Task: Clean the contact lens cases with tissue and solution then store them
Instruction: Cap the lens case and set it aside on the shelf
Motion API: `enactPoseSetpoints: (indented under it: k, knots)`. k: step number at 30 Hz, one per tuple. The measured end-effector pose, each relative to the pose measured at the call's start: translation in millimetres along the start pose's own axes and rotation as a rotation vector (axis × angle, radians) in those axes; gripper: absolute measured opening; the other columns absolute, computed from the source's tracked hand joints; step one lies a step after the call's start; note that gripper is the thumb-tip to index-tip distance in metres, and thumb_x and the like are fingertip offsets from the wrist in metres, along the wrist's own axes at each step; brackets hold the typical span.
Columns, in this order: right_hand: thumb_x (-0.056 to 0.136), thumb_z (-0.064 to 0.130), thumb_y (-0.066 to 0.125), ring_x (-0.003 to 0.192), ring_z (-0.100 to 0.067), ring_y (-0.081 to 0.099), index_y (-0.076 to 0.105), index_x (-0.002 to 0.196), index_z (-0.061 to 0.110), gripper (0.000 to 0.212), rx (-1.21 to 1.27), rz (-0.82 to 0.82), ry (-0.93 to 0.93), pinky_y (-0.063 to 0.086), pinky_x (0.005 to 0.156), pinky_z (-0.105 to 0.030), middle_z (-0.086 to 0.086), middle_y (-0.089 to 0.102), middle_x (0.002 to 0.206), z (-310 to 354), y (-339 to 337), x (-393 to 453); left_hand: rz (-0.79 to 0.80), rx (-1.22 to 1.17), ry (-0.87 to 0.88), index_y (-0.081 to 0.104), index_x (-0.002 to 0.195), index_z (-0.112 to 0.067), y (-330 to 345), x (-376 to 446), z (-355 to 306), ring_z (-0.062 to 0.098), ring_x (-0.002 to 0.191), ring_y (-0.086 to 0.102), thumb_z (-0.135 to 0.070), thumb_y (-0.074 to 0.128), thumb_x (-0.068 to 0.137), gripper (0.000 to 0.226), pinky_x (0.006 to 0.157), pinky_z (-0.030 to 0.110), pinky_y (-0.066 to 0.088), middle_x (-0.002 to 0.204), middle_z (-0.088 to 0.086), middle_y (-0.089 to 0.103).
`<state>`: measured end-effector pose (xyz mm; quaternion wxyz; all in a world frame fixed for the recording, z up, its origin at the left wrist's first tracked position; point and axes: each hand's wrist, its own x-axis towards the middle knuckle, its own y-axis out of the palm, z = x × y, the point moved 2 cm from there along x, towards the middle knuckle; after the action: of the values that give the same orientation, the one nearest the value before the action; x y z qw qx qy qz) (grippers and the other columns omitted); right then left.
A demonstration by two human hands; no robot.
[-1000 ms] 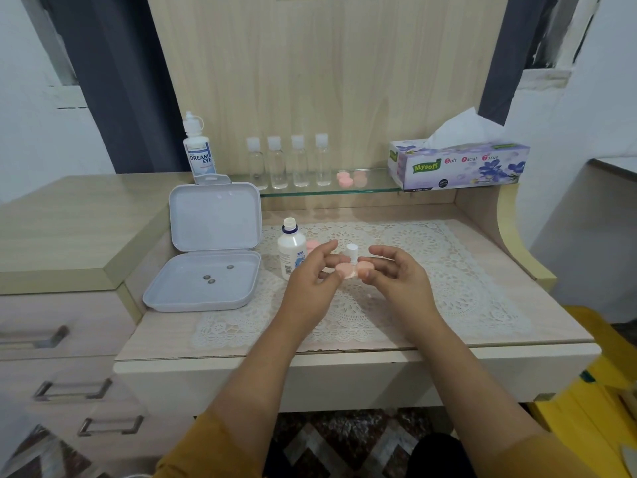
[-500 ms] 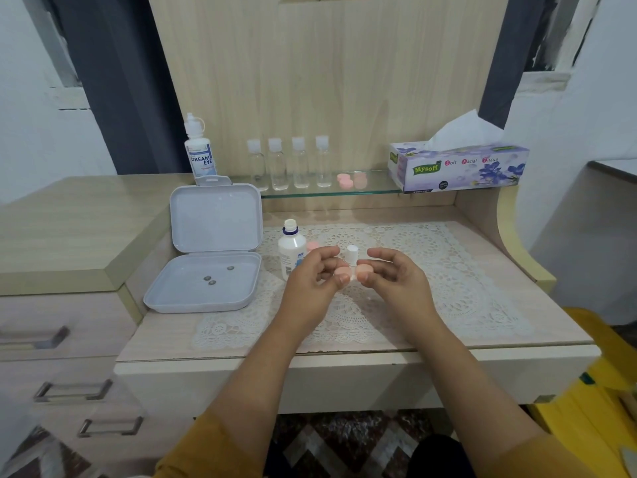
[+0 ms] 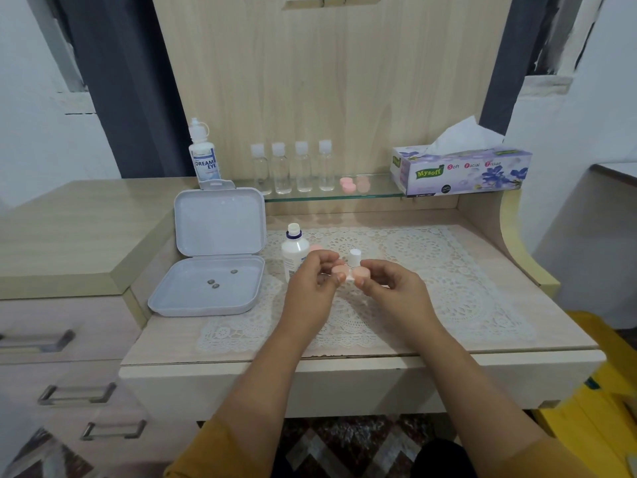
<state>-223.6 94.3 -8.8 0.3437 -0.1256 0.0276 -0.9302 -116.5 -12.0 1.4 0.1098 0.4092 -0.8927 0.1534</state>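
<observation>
We held the pink contact lens case [image 3: 351, 271] above the lace mat [image 3: 448, 270], our left hand [image 3: 312, 288] pinching its left cap with curled fingers and our right hand [image 3: 393, 288] gripping its right cap the same way. Just behind it stood the uncapped solution bottle [image 3: 294, 251] and its white cap [image 3: 354, 256]. The open grey storage box [image 3: 213, 263] lay to the left. On the glass shelf [image 3: 379, 191] sat another pink case [image 3: 353, 184], four clear bottles [image 3: 293, 167] and the tissue box [image 3: 462, 170].
</observation>
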Motion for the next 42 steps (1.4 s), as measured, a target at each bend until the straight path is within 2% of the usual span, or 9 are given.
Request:
enactPoseSetpoints:
  k: [3, 6, 12, 18, 23, 26, 29, 33, 42]
  knots:
    - [0.084, 0.02, 0.073, 0.088, -0.002, 0.066, 0.07, 0.109, 0.02, 0.026, -0.044, -0.014, -0.015, 0.052, 0.08, -0.021, 0.009, 0.072, 0.096, 1, 0, 0, 0.001, 0.017, 0.003, 0.064, 0.098, -0.027, 0, 1, 1, 0.015, 0.096, 0.064, -0.012, 0.064, 0.089, 0.018, 0.092, 0.041, 0.051, 0.101, -0.008, 0.067]
    - [0.085, 0.022, 0.072, 0.091, -0.005, 0.064, 0.069, 0.107, 0.022, 0.023, -0.091, -0.023, -0.031, 0.05, 0.077, -0.017, 0.009, 0.069, 0.099, 1, 0, 0, -0.01, 0.009, -0.013, 0.063, 0.103, -0.033, -1, 0, 1, 0.014, 0.097, 0.063, -0.018, 0.066, 0.089, 0.021, 0.092, 0.034, 0.051, 0.104, -0.012, 0.065]
    - [0.088, 0.021, 0.068, 0.089, -0.001, 0.059, 0.065, 0.104, 0.024, 0.017, -0.156, -0.088, -0.035, 0.044, 0.068, -0.004, 0.008, 0.064, 0.104, 5, 0, 2, -0.061, 0.011, -0.004, 0.063, 0.114, -0.027, -1, 1, 1, -0.006, 0.097, 0.057, -0.021, 0.062, 0.092, 0.023, 0.091, 0.022, 0.048, 0.106, -0.015, 0.062]
    - [0.088, 0.021, 0.068, 0.09, 0.0, 0.057, 0.064, 0.107, 0.024, 0.02, -0.147, -0.19, -0.049, 0.041, 0.069, -0.01, 0.008, 0.064, 0.104, 16, -2, 18, -0.065, 0.037, 0.01, 0.064, 0.11, -0.025, -1, 3, 2, -0.01, 0.094, 0.055, -0.012, 0.059, 0.093, 0.023, 0.076, 0.004, 0.043, 0.108, -0.013, 0.061]
    - [0.088, 0.023, 0.067, 0.085, 0.001, 0.056, 0.066, 0.106, 0.02, 0.018, -0.139, -0.316, -0.067, 0.038, 0.067, -0.012, 0.005, 0.064, 0.098, 27, -5, 47, -0.061, 0.029, 0.009, 0.062, 0.104, -0.032, -1, 4, 1, -0.009, 0.094, 0.054, -0.007, 0.059, 0.092, 0.028, 0.074, 0.004, 0.043, 0.105, -0.015, 0.06]
    - [0.088, 0.024, 0.067, 0.085, -0.006, 0.057, 0.065, 0.1, 0.022, 0.013, -0.151, -0.41, -0.077, 0.039, 0.068, -0.016, 0.0, 0.063, 0.101, 32, -5, 72, -0.062, 0.029, 0.001, 0.061, 0.104, -0.034, -1, 4, 2, -0.007, 0.096, 0.055, -0.007, 0.059, 0.092, 0.029, 0.074, 0.004, 0.043, 0.106, -0.015, 0.059]
    - [0.088, 0.024, 0.066, 0.091, -0.013, 0.057, 0.061, 0.099, 0.022, 0.012, -0.161, -0.498, -0.078, 0.04, 0.075, -0.023, -0.003, 0.061, 0.105, 34, -4, 97, -0.062, 0.021, -0.004, 0.061, 0.104, -0.033, -1, 5, 2, -0.006, 0.097, 0.055, -0.007, 0.059, 0.091, 0.03, 0.075, 0.005, 0.043, 0.106, -0.016, 0.059]
    - [0.089, 0.023, 0.065, 0.099, -0.017, 0.056, 0.063, 0.108, 0.013, 0.021, -0.169, -0.581, -0.076, 0.041, 0.082, -0.026, -0.002, 0.058, 0.108, 36, -1, 120, -0.052, 0.019, -0.003, 0.061, 0.102, -0.035, -1, 5, 2, -0.01, 0.096, 0.053, -0.006, 0.06, 0.091, 0.032, 0.074, 0.004, 0.041, 0.106, -0.016, 0.059]
    - [0.089, 0.02, 0.065, 0.099, -0.023, 0.058, 0.062, 0.109, 0.011, 0.022, -0.296, -0.627, -0.043, 0.041, 0.077, -0.028, -0.007, 0.058, 0.112, 32, 6, 149, -0.047, 0.012, 0.002, 0.062, 0.1, -0.038, -1, 6, 2, -0.008, 0.098, 0.053, -0.004, 0.062, 0.089, 0.036, 0.077, 0.006, 0.041, 0.105, -0.018, 0.06]
